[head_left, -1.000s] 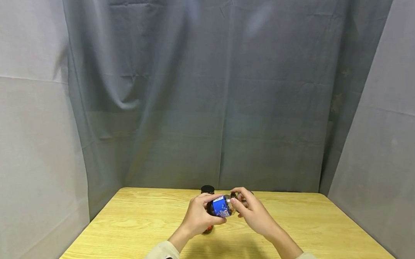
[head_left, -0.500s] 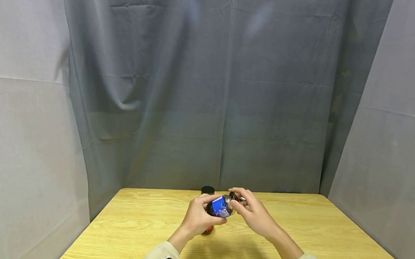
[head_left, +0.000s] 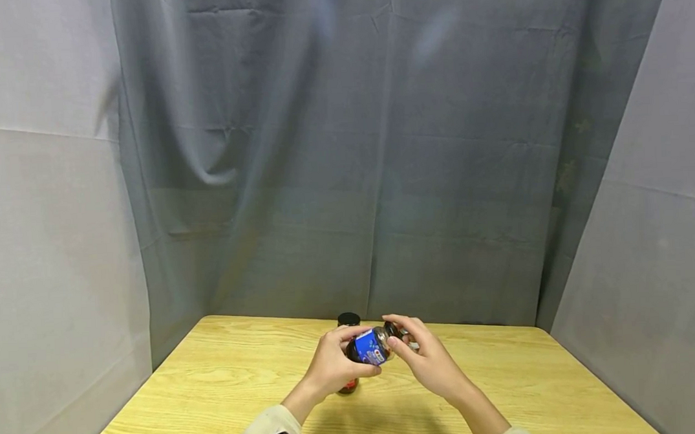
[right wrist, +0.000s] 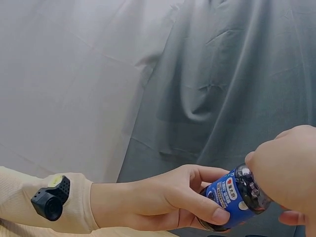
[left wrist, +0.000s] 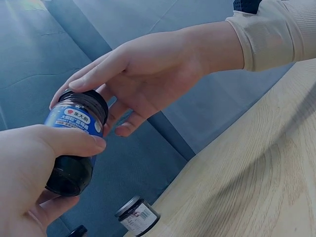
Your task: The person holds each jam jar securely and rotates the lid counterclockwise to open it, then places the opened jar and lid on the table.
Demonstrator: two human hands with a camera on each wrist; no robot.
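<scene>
A dark jar [head_left: 369, 347] with a blue label is held tilted above the wooden table [head_left: 226, 384], its black lid [head_left: 392, 329] pointing right. My left hand [head_left: 353, 354] grips the jar's body, thumb across the label [left wrist: 74, 120]. Fingers of my right hand [head_left: 403, 339] curl over the lid [left wrist: 85, 98], with the thumb below it. In the right wrist view the left hand [right wrist: 173, 202] wraps the jar [right wrist: 232, 195], and the right hand [right wrist: 289, 173] covers its lid end.
A second jar with a black lid [head_left: 349, 319] stands on the table behind the hands. A small jar [left wrist: 138, 216] lies on the table under the held one, and shows as a red-based jar [head_left: 348, 386] below the left hand. Grey cloth [head_left: 344, 146] surrounds the table.
The jar has tipped slightly, its lid end a little higher. My right hand's fingers have shifted around the lid. Both hands stay in the same place.
</scene>
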